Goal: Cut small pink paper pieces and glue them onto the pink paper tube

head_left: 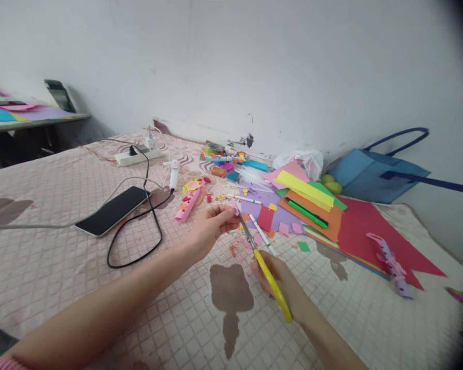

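Pinched between the thumb and fingers of my left hand point(216, 226) is a small piece of pink paper point(235, 207). My right hand point(280, 277) grips yellow-handled scissors point(272, 282), whose metal blades point up and away, with their tips at the pink paper. Whether the blades are parted I cannot tell. Below and right of the blades lie paper scraps point(250, 240) in pink, orange and green. A white marker point(262, 231) rests just right of the blades, and a pink paper roll with a yellow flower point(189, 203) lies left of my left hand.
A black phone point(113, 210), looping cables and a white power strip point(138, 156) occupy the left. Coloured paper sheets point(370, 241), a green pen point(306, 212) and a purple decorated roll point(393, 267) lie right. A blue bag point(370, 174) stands by the wall.
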Demonstrator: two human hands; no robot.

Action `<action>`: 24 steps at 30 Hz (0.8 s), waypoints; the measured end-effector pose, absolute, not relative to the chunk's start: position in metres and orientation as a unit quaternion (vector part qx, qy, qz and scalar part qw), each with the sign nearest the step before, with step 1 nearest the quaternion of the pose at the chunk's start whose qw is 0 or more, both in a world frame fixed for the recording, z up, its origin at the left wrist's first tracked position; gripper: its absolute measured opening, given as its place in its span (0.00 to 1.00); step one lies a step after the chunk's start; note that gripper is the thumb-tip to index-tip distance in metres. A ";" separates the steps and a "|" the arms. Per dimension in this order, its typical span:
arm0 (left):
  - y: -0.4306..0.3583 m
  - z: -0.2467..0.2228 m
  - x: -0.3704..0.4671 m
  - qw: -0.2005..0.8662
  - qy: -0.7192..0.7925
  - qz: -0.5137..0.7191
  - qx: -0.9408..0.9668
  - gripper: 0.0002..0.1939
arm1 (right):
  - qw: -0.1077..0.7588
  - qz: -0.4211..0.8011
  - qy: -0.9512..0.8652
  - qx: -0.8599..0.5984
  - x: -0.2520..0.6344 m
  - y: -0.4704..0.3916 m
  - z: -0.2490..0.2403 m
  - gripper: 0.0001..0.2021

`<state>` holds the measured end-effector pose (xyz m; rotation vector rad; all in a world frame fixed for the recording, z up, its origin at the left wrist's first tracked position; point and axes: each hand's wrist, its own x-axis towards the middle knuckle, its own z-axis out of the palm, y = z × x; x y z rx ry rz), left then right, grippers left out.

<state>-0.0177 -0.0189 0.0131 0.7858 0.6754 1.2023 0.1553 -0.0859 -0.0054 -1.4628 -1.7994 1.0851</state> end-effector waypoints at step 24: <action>-0.019 0.012 -0.019 0.697 0.309 0.539 0.358 0.09 | 0.281 0.428 -0.657 -0.553 0.152 -0.088 -0.004 0.17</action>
